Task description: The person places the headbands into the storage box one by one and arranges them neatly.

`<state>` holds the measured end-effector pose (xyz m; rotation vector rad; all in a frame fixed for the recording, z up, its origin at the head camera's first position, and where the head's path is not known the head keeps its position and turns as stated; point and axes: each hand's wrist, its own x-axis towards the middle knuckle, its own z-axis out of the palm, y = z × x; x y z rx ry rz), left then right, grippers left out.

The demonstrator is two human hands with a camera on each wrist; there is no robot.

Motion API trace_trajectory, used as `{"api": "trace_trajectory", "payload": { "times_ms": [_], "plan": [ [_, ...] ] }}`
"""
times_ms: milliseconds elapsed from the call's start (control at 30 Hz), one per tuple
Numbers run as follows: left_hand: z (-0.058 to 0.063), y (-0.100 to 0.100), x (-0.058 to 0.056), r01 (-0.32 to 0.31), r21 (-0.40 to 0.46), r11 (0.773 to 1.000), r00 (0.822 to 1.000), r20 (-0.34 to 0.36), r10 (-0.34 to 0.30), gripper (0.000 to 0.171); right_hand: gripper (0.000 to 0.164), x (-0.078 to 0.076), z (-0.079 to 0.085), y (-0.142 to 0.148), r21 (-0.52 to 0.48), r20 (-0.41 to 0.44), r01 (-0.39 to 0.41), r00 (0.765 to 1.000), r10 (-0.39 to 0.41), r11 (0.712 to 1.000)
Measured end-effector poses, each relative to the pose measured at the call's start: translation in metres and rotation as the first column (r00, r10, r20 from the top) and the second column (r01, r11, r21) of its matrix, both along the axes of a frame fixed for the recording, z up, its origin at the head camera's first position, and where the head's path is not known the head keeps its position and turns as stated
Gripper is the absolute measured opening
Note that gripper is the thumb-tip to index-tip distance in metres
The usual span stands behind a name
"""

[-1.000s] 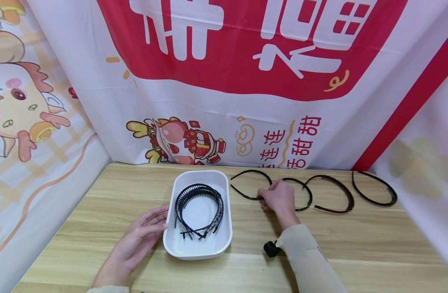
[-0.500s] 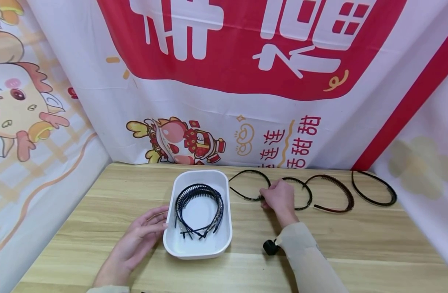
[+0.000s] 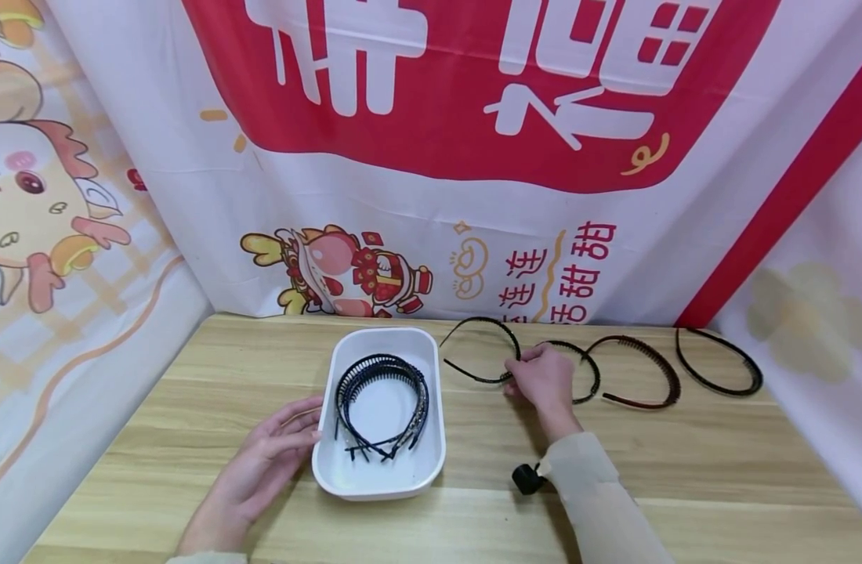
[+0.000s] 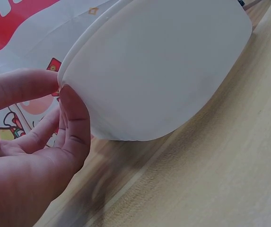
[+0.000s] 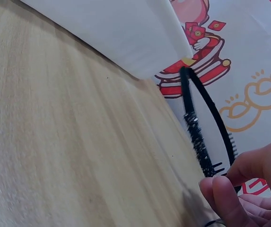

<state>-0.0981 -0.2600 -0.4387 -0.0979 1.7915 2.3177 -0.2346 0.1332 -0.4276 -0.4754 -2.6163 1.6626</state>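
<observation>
My left hand pinches the rim of a white plastic tub, thumb at the edge and fingers against its outer wall, as the left wrist view shows. Inside the tub lie several dark headbands, overlapping in a ring. My right hand pinches a black toothed headband between thumb and forefinger; its far side is tilted up. In the right wrist view, this headband has a glittery stretch near my fingertips. Right beside my right hand, another black headband is partly hidden.
A dark red toothed headband and a black one lie further right on the wooden table. A printed cloth hangs along the table's back edge, with more cloth at both sides. A small black device is at my right cuff.
My right hand has lifted the pinched headband slightly, its far side rising towards the back cloth, and the hand has shifted a little right. My left hand stays on the tub.
</observation>
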Motion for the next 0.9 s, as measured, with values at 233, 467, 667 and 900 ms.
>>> {"api": "trace_trajectory", "payload": {
  "times_ms": [233,467,667,900],
  "plan": [
    [0.001,0.000,0.000,-0.007,-0.009,1.000,1.000,0.004,0.007,0.051,0.033,0.000,0.003,0.004,-0.017,0.013,-0.011,1.000,0.011,1.000],
    [0.002,0.000,0.000,-0.004,-0.009,1.000,1.000,0.005,0.004,0.051,0.032,-0.001,0.002,0.009,-0.025,-0.003,-0.030,1.000,0.030,0.999],
    [0.000,0.000,-0.001,-0.004,-0.008,1.000,1.000,0.003,0.004,0.051,0.029,0.000,0.007,0.012,0.025,-0.012,-0.057,0.998,0.057,0.998],
    [0.001,0.000,0.000,-0.002,-0.009,1.000,1.000,0.000,0.002,0.050,0.027,-0.002,0.018,0.015,0.010,0.004,-0.077,0.997,0.077,0.997]
  ]
}}
